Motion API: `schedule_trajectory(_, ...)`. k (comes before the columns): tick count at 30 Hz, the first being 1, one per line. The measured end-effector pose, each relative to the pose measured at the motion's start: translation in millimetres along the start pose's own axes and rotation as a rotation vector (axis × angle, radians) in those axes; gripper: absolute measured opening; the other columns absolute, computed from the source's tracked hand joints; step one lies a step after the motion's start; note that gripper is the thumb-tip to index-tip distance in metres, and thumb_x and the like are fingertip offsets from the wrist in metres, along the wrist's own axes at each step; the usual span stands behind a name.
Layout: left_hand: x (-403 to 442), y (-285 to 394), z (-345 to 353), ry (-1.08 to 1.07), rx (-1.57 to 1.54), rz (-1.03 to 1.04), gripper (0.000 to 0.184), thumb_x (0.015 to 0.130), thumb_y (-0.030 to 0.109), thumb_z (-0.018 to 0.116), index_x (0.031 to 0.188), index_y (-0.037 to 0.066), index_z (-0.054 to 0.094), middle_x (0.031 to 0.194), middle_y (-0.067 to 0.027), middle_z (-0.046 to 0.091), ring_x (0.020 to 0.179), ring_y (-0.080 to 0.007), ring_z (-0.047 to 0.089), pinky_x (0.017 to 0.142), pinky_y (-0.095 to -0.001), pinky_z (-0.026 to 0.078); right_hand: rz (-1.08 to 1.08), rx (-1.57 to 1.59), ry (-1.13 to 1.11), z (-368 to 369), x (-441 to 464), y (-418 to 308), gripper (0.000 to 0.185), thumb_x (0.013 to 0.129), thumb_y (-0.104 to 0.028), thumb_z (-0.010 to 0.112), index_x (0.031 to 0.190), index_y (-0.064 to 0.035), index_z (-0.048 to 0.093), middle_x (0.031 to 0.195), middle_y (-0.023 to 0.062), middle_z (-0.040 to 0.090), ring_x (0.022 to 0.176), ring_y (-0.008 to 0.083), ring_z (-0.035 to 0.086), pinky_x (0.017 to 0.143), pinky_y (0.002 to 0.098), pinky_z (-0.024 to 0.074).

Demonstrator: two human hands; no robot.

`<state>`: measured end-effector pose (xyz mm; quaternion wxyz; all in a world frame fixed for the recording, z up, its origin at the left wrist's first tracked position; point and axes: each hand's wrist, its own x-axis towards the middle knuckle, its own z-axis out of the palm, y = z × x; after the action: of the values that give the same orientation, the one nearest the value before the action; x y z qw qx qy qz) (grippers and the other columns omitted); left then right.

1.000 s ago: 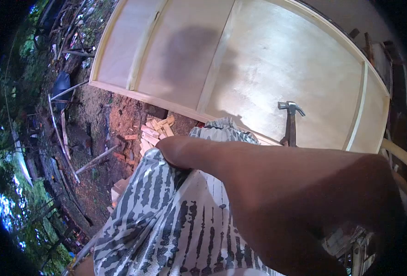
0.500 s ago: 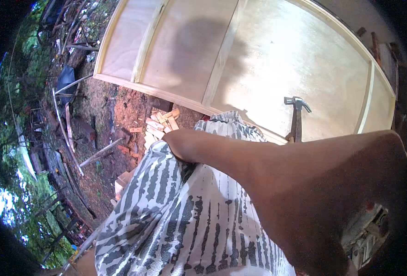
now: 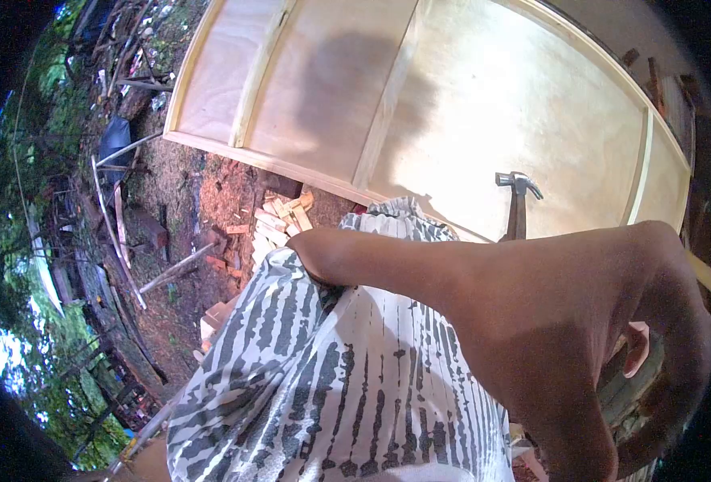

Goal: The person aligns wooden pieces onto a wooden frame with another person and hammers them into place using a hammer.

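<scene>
My left hand (image 3: 596,337) is raised close to the camera at the right, its arm coming out of a white and grey patterned sleeve. The fingers curve around a gap from the thumb, and nothing shows between them. Beyond my forearm, a claw hammer (image 3: 518,197) appears against a framed plywood panel (image 3: 315,112), its metal head uppermost and the lower handle hidden by the arm. Hand and hammer look apart. My right hand is out of view.
Several light wood offcuts (image 3: 279,218) are piled on the ground beside the panel's near edge. Reddish wood shavings (image 3: 225,189) spread left of them. Poles (image 3: 118,229) and scattered debris lie farther left, with trees (image 3: 18,241) behind.
My left hand has turned and shifted so that its curved fingers and the gap beside the thumb show more. The hammer and panel stay in place.
</scene>
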<state>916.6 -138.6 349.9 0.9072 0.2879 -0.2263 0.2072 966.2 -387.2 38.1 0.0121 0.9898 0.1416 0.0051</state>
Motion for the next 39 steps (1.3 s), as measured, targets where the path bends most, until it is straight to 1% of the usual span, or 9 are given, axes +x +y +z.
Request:
schedule_trajectory(7,4.6,-3.9,-0.4,-0.012,-0.002,0.009,0.029,0.081,0.036,0.083,0.085,0.009,0.072,0.089,-0.0012,0.066,0.086,-0.0118,0.062,0.077,-0.0308,0.046,-0.004,-0.002,0.006,11.1,-1.7,9.5,0.054,0.083,-0.061,0.071,0.109,-0.0135,0.074,0.103,0.0084,0.073,0.101,0.0342,0.065,0.074,0.0490,0.0582)
schedule_trajectory(14,26.0,-18.3,37.8,-0.114,-0.013,0.033,0.028,0.080,0.035,0.084,0.083,0.010,0.073,0.087,-0.0007,0.066,0.085,-0.0113,0.062,0.077,-0.0304,0.046,-0.008,-0.003,-0.002,7.6,-7.1,11.6,0.054,0.083,-0.061,0.071,0.109,-0.0136,0.074,0.102,0.0086,0.073,0.101,0.0341,0.065,0.074,0.0490,0.0582)
schedule_trajectory(16,28.3,-18.6,42.4,-0.113,-0.006,0.038,0.028,0.079,0.035,0.085,0.082,0.010,0.073,0.087,-0.0005,0.067,0.084,-0.0111,0.062,0.076,-0.0303,0.046,-0.008,-0.001,-0.004,7.0,-6.7,11.9,0.054,0.083,-0.061,0.071,0.108,-0.0136,0.074,0.102,0.0087,0.073,0.100,0.0341,0.065,0.073,0.0490,0.0583)
schedule_trajectory(24,7.0,-3.5,-1.2,-0.002,0.020,0.037,0.028,0.078,0.035,0.086,0.080,0.010,0.073,0.085,0.0000,0.067,0.083,-0.0105,0.063,0.076,-0.0299,0.046,0.008,-0.007,0.008,2.8,-4.7,14.6,0.053,0.084,-0.061,0.071,0.108,-0.0137,0.074,0.101,0.0090,0.074,0.100,0.0341,0.065,0.073,0.0489,0.0583)
schedule_trajectory(31,2.4,-0.7,-1.6,0.032,0.052,0.028,0.027,0.077,0.034,0.087,0.077,0.010,0.073,0.083,0.0006,0.068,0.082,-0.0100,0.063,0.075,-0.0295,0.047,0.001,-0.010,0.002,-1.7,-5.3,5.9,0.053,0.084,-0.061,0.071,0.108,-0.0138,0.074,0.100,0.0093,0.074,0.099,0.0340,0.065,0.072,0.0489,0.0583)
schedule_trajectory(36,-2.0,6.0,-5.5,0.085,0.183,-0.008,0.027,0.077,0.033,0.088,0.076,0.011,0.074,0.081,0.0009,0.068,0.081,-0.0097,0.064,0.074,-0.0292,0.047,-0.001,-0.012,0.005,-1.5,-5.9,-1.3,0.053,0.084,-0.061,0.071,0.107,-0.0139,0.074,0.099,0.0095,0.074,0.099,0.0340,0.065,0.072,0.0489,0.0583)
schedule_trajectory(38,-10.1,12.5,-22.7,0.133,0.361,-0.059,0.027,0.076,0.033,0.088,0.075,0.011,0.074,0.081,0.0011,0.069,0.081,-0.0095,0.064,0.074,-0.0291,0.047,0.000,-0.017,0.015,1.6,-4.2,-0.5,0.053,0.084,-0.061,0.072,0.107,-0.0139,0.074,0.099,0.0096,0.074,0.099,0.0340,0.065,0.071,0.0489,0.0583)
schedule_trajectory(39,-17.0,15.4,-35.9,0.174,0.501,-0.098,0.027,0.076,0.033,0.089,0.075,0.011,0.074,0.080,0.0011,0.069,0.081,-0.0095,0.064,0.074,-0.0290,0.047,0.004,-0.022,0.021,2.4,-2.8,0.9,0.053,0.084,-0.061,0.072,0.107,-0.0139,0.074,0.099,0.0096,0.074,0.099,0.0340,0.065,0.071,0.0489,0.0583)
